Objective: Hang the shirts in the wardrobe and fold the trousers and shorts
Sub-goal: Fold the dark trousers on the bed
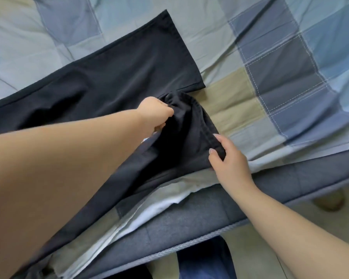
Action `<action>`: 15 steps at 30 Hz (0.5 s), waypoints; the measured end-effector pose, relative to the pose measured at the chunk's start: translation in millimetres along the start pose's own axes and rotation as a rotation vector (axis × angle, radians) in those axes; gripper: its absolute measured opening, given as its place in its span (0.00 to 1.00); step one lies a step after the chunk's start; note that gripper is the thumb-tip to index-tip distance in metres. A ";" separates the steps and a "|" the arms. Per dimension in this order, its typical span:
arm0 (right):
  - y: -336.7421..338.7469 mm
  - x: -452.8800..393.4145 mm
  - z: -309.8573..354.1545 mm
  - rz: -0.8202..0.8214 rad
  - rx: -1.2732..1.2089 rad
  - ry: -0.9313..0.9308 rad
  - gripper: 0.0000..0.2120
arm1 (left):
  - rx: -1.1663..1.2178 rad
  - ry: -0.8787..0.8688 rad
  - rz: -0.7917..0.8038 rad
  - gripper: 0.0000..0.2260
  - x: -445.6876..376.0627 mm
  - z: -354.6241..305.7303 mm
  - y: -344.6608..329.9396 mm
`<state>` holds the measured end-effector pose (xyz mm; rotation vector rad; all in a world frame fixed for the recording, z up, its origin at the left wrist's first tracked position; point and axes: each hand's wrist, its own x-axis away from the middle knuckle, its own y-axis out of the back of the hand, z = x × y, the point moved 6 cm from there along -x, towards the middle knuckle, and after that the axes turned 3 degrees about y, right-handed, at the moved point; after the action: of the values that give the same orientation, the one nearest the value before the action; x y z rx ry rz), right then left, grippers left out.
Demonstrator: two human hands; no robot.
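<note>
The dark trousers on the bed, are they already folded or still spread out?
Partly folded. One leg of the dark trousers lies flat on the bedcover; the left hand and right hand grip the lifted part.

This is a bedroom in a home: a bed (pixel 270 188) with a grey upholstered frame fills the view, covered by a patchwork quilt (pixel 270 57) in blue, grey and beige squares, with a white sheet (pixel 161 206) showing at its edge. Pale floor (pixel 260 248) runs alongside the bed, and dark trousers (pixel 109 81) lie spread on the quilt
</note>
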<state>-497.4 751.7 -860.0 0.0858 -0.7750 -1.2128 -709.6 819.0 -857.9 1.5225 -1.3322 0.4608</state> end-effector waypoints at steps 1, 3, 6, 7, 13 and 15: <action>9.4 8.8 -11.6 -0.005 -0.001 -0.050 0.18 | -0.095 -0.077 -0.012 0.06 -0.9 -9.0 3.2; 29.1 26.1 -41.7 -0.020 -0.011 -0.167 0.16 | -0.309 -0.230 -0.056 0.08 1.0 -32.9 8.0; 47.4 41.1 -61.7 -0.025 -0.005 -0.214 0.15 | -0.496 -0.363 -0.060 0.07 4.8 -61.0 -5.3; 49.0 40.5 -62.0 -0.036 -0.015 -0.208 0.16 | -0.533 -0.381 -0.066 0.07 4.4 -63.8 -11.7; 56.2 35.3 -77.0 -0.123 -0.038 -0.208 0.13 | -0.413 -0.407 -0.151 0.19 -4.3 -46.8 -35.3; 54.3 37.5 -86.9 -0.132 -0.047 -0.239 0.14 | -0.434 -0.415 -0.165 0.22 -0.2 -36.0 -35.5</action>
<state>-398.5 710.9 -881.8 -0.0486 -0.9603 -1.3822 -666.4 845.2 -858.6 1.3817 -1.4846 -0.2548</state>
